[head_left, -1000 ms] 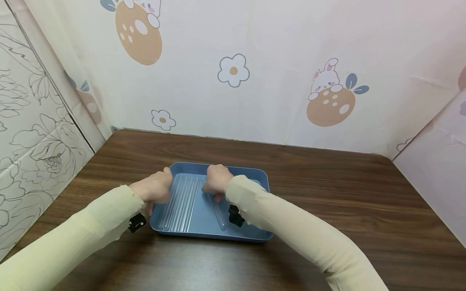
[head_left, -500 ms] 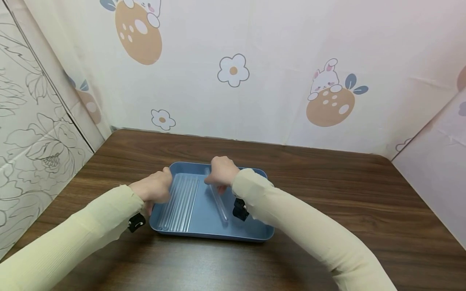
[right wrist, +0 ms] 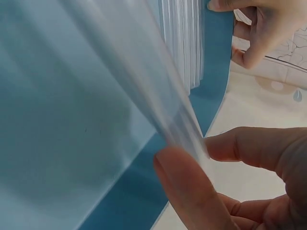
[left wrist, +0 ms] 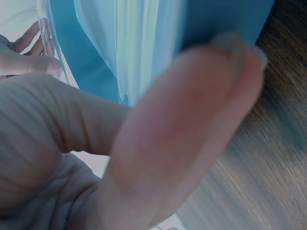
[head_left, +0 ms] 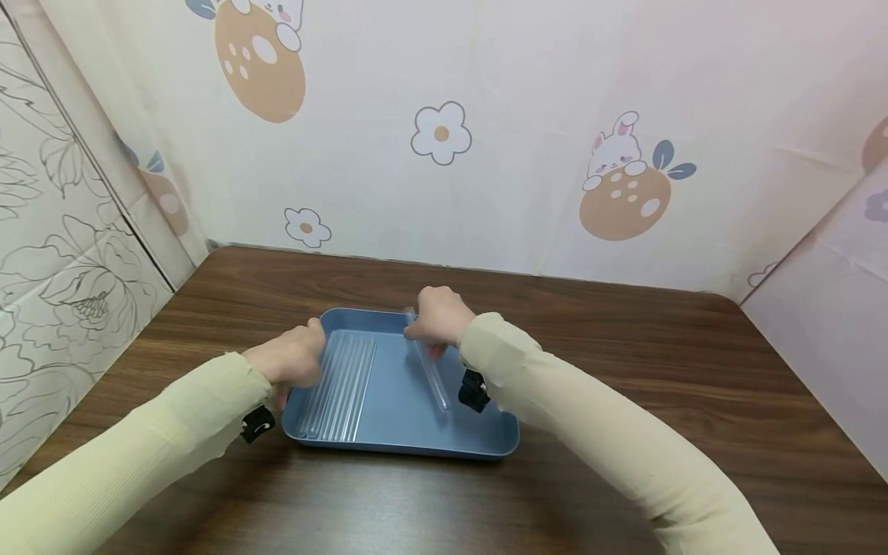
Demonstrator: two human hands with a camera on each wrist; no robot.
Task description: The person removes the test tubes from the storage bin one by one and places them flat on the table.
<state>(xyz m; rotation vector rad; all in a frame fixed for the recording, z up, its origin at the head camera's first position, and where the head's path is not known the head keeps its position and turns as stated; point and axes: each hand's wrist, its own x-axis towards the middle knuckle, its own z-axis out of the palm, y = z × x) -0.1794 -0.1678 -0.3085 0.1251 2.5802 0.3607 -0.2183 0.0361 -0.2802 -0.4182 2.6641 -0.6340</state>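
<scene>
Nearest, two pale sleeves reach in over the desk: the left sleeve (head_left: pixel 139 455) slants in from the lower left corner, and the right sleeve (head_left: pixel 610 439) crosses from the lower right, passing over the right side of the tray (head_left: pixel 398 408) and hiding part of it. Bare dark wood of the desk (head_left: pixel 361 501) shows in front of the tray. A small black device (head_left: pixel 258 423) sits under the left wrist, outside the tray; another black device (head_left: pixel 474 391), under the right wrist, hangs over the tray and blocks some of its floor.

The tray is blue, shallow and round-cornered. In its left part a row of clear tubes (head_left: pixel 340 385) lies flat, side by side, running front to back; they are too alike to count surely. The left hand (head_left: pixel 294 358) grips the tray's left wall, its thumb and fingers closed narrowly on the rim.

Right of the row, a single clear tube (head_left: pixel 432 374) slants over the bare floor, its far end raised by the back wall. The right hand (head_left: pixel 437 320) pinches it near that end between thumb and forefinger. Whether its near end touches the floor, I cannot tell.

Behind the desk hangs a pale wall covering (head_left: pixel 527 62) printed with rabbits and flowers.
</scene>
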